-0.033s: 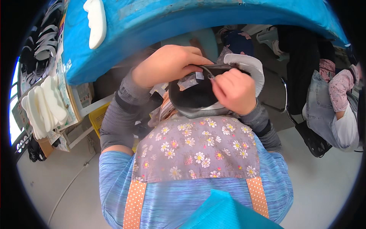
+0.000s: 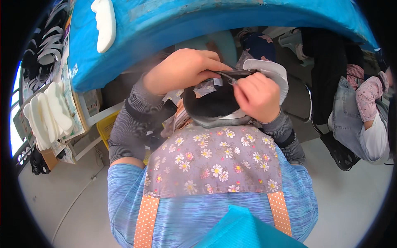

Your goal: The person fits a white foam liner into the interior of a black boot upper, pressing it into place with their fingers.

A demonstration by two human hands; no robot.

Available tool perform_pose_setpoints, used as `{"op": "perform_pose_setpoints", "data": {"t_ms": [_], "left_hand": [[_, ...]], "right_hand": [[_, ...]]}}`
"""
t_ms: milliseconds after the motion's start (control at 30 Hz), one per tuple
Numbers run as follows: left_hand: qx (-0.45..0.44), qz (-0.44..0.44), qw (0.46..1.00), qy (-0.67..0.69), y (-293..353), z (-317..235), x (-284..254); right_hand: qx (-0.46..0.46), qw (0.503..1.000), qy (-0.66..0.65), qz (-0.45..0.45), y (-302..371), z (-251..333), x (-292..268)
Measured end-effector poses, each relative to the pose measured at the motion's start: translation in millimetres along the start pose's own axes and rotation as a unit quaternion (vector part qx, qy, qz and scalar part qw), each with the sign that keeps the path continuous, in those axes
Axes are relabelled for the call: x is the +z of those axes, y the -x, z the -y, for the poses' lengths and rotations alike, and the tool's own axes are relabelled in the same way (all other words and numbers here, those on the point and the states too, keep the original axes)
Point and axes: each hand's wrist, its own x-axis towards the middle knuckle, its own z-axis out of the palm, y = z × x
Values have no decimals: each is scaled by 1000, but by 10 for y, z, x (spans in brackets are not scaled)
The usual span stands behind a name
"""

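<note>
In my lap, against the floral apron, lies a black fabric piece [image 2: 211, 103] with a grey rim, hollow like a bag or a shoe upper. My left hand [image 2: 188, 68] is closed in a pinch at its far edge, on a thin dark grey cord [image 2: 225, 75]. The cord runs to my right hand [image 2: 259, 97], whose fingers are closed near a small ring-like end. A curved white panel [image 2: 271, 70] stands up behind my right hand. What lies under my right fingers is hidden.
A blue-covered table [image 2: 165, 25] curves across the far side, with a white foam-like form [image 2: 105, 27] on it. More white forms [image 2: 49, 111] hang in a row at the left. At the right sits another person, a sleeve [image 2: 370, 93] showing, beside a chair.
My right hand has moved slightly to the right, and the cord between my hands is straighter. My left hand has stayed in place.
</note>
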Motion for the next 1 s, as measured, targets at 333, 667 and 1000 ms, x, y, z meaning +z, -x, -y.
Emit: {"op": "perform_pose_setpoints", "data": {"t_ms": [333, 667, 1000], "left_hand": [[-7, -25, 1000, -18, 45, 7, 40], [-16, -32, 986, -164, -110, -145, 47], [-46, 10, 997, -67, 15, 101, -66]], "right_hand": [[74, 993, -34, -83, -40, -30, 110], [54, 995, -16, -80, -175, -9, 135], [44, 997, 7, 62, -14, 15, 310]]}}
